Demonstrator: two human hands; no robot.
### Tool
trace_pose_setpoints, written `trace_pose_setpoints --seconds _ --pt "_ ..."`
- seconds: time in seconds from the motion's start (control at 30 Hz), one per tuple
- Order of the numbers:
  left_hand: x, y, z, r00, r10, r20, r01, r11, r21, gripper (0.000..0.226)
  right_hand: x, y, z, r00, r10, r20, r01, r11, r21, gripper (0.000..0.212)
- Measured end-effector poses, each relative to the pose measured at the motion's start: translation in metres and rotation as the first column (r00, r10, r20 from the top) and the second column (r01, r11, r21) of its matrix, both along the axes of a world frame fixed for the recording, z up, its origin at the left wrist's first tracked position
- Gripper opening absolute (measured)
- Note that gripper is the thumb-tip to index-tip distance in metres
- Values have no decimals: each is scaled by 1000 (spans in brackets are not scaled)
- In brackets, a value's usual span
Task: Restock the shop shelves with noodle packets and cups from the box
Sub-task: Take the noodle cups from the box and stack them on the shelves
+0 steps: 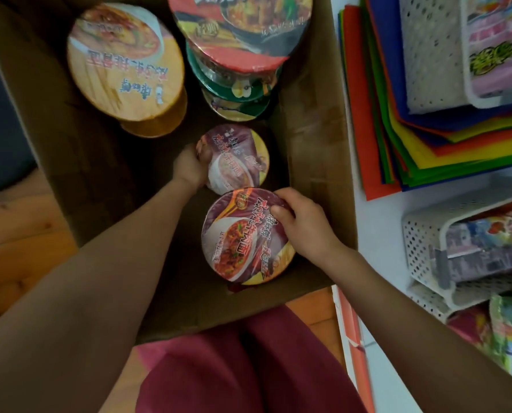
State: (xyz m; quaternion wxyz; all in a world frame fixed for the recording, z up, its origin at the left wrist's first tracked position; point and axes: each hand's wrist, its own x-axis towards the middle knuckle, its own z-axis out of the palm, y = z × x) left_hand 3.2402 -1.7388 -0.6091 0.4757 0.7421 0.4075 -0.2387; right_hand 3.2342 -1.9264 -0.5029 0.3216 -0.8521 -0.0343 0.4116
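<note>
Right fingers: my right hand [303,226], right of frame centre, has its fingers curled together over the upper right rim of the nearer purple round foil-lidded noodle cup [247,236], thumb pressed on the lid; clamped on it.
Left fingers: my left hand [190,168], at mid-frame, wraps the left edge of the farther purple noodle cup [238,159]; the fingertips go under the rim, so I cannot tell how tight the hold is, though it reads as closed on the cup.
Why held so: one cup per hand, gripped by the rim, which I judge lets both lift straight up out of the deep box.
Container: both cups sit low inside the brown cardboard box [320,162], which fills the frame's centre and top.
Other stock: an orange-lidded cup [123,64] stands upper left; a red-lidded cup [239,28] tops a stack of green-rimmed cups [233,84] at top centre.
Writing: the lids carry Chinese characters and a noodle-bowl photo; blur keeps me from reading them or any brand.
Surroundings: white perforated plastic baskets [427,242] holding packets, at right, and a pile of coloured felt sheets [397,138] at upper right.
Stage: picking, with shelving not yet done.
</note>
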Motion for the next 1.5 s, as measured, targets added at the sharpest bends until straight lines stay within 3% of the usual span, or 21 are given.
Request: trace_pose_setpoints --seconds 0.17,0.43,0.67,0.97,1.23,1.5 --pt "-18 20 44 998 64 -7 -64 997 36 41 -5 10 45 1000 15 -3 -15 999 48 24" --pt "-36 37 131 980 200 -2 -200 979 -42 44 -1 10 138 997 40 68 -46 995 84 24" --pt "-45 33 237 969 238 65 -240 970 28 42 -3 -5 227 991 47 122 -55 996 64 24" --pt "-78 42 433 949 -64 309 -45 942 333 45 -45 -16 367 983 -19 184 2 996 93 21" --pt "-136 65 610 760 -295 580 -22 879 477 43 -135 -13 523 906 -209 368 154 973 174 18" --pt "-181 44 774 563 -483 671 52 831 554 52 -227 -44 660 765 -386 515 317 922 220 9"
